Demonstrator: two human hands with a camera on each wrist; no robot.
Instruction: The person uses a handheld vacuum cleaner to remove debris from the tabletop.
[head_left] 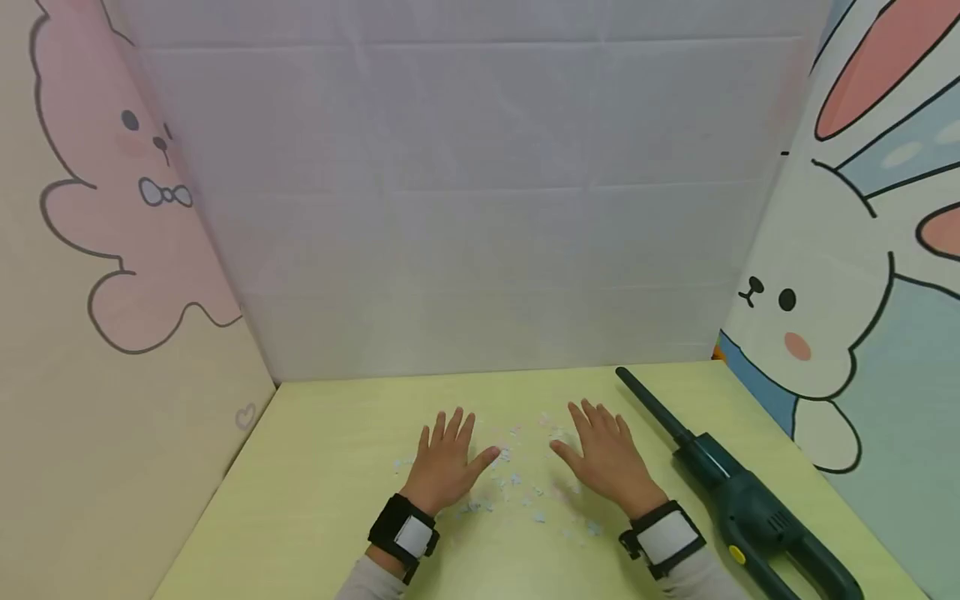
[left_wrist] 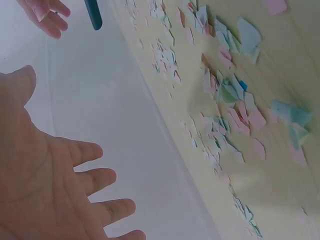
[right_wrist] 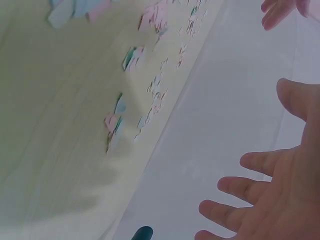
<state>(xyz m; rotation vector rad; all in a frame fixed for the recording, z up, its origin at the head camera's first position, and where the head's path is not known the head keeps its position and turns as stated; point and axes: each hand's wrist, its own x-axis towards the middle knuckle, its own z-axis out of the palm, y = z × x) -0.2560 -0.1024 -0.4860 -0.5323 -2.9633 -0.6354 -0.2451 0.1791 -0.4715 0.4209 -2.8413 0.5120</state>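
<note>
Small torn paper scraps [left_wrist: 240, 117] in pink, pale blue and green lie scattered over the yellow table [head_left: 315, 475]. Above them, palm down with fingers spread, is my left hand [head_left: 445, 462]; it holds nothing. My right hand [head_left: 611, 458] hovers likewise on the other side of the scraps, fingers straight and apart. Both wrist views show the palms raised off the table. To the right of my right hand lies a dark green handheld blower or vacuum [head_left: 750, 500] with a long thin nozzle and a yellow button; its tip [right_wrist: 143, 233] also appears in the right wrist view.
A white sheet-covered wall [head_left: 480, 208] rises behind the table's far edge. On the left stands a panel with a pink cartoon bear [head_left: 112, 208], on the right one with a white rabbit [head_left: 817, 333]. Each wrist carries a black strap [head_left: 405, 533].
</note>
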